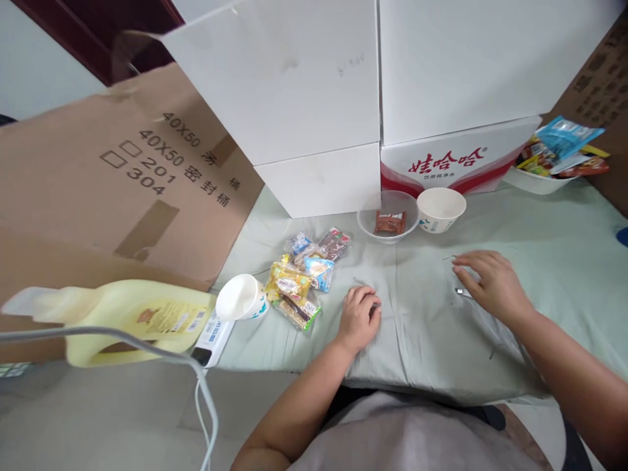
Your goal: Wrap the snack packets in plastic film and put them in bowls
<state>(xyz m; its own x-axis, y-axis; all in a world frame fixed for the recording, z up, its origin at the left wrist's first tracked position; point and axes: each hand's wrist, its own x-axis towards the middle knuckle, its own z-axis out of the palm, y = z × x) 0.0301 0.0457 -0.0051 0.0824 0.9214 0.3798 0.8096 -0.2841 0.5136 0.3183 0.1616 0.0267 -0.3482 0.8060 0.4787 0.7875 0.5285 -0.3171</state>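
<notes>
My left hand (360, 318) rests on the pale green cloth with its fingers curled in, and nothing shows in it. To its left lies a loose pile of wrapped snacks (289, 281) in yellow, blue, brown and clear packets. My right hand (490, 288) lies palm down over the cloth, fingers stretched forward and thumb slightly apart. Just left of its thumb is a small silver metal piece (462, 292) whose kind I cannot make out. Ahead stand a clear plastic bowl (387, 237) with a brown-red packet (390, 222) inside and a white paper cup (441, 208).
Another paper cup (240, 297) leans at the left beside a yellow detergent bottle (142, 317) and a white box (216, 340). White cartons (318, 190) wall off the back. A white basin (537, 182) of packets stands far right. A grey cable (201, 373) crosses lower left.
</notes>
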